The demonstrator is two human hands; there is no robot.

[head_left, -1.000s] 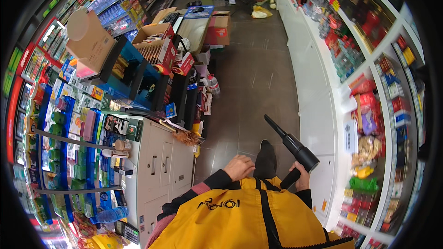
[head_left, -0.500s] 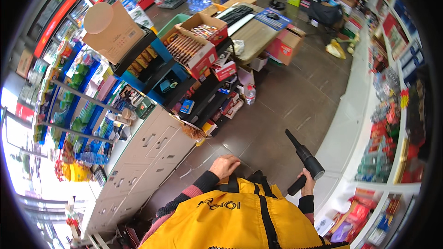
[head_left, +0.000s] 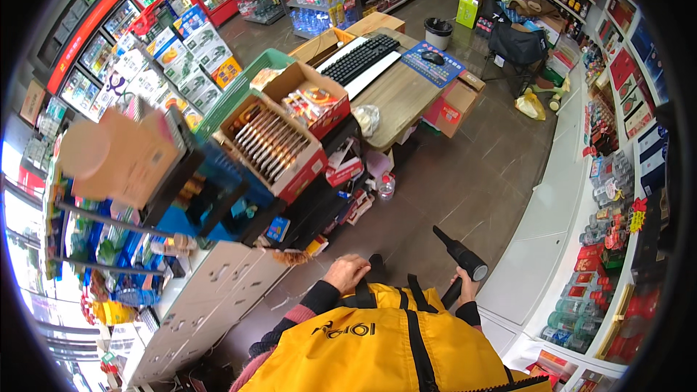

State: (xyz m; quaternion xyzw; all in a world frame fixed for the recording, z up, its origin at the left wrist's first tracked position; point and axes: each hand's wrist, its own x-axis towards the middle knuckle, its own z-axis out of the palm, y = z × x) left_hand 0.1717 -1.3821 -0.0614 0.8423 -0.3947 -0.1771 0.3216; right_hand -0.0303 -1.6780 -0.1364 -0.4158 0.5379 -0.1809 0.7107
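The right hand (head_left: 465, 287) is wrapped around the grip of a black handheld blower (head_left: 459, 258), whose nozzle points up and to the far left over the dark tiled floor (head_left: 465, 181). The blower sits just in front of the yellow vest (head_left: 392, 345), near the white cabinet (head_left: 541, 247) on the right. The left hand (head_left: 347, 272) holds nothing, its fingers loosely curled, hanging above the floor beside a low white cabinet (head_left: 210, 297) on the left. Farther off, a wooden tabletop (head_left: 392, 94) carries a black keyboard (head_left: 361, 58), with an open cardboard box (head_left: 272, 147) of packets to its left.
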